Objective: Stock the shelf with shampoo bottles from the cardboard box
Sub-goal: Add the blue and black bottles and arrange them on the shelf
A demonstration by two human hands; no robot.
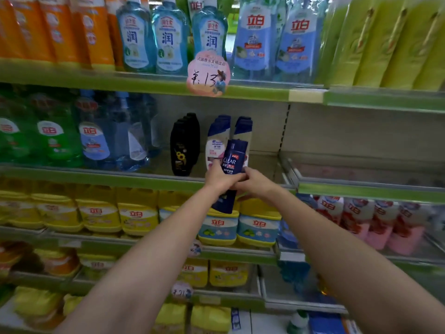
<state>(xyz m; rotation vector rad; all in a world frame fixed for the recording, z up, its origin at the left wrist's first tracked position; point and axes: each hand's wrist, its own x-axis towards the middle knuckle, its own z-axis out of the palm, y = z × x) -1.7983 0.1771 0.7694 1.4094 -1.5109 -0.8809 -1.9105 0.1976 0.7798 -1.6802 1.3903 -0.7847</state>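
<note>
On the left of the middle shelf (101,175) stand green bottles (51,141) and clear blue bottles (113,138) of detergent. Further right, on the same shelf, a row of black shampoo bottles (184,144) stands beside two rows of white-and-blue shampoo bottles (216,138). Just in front of those, above the green shelf edge, the left hand (220,177) grips a dark blue CLEAR shampoo bottle (234,156) round its middle, with the cap end uppermost and tilted to the right. The right hand (256,183) curls its fingers round the same bottle from the other side, touching the left hand. Right of the hands, past a perforated upright, the next shelf bay (361,169) is bare. Overhead, a pink price tag (208,73) hangs on the upper shelf.
</note>
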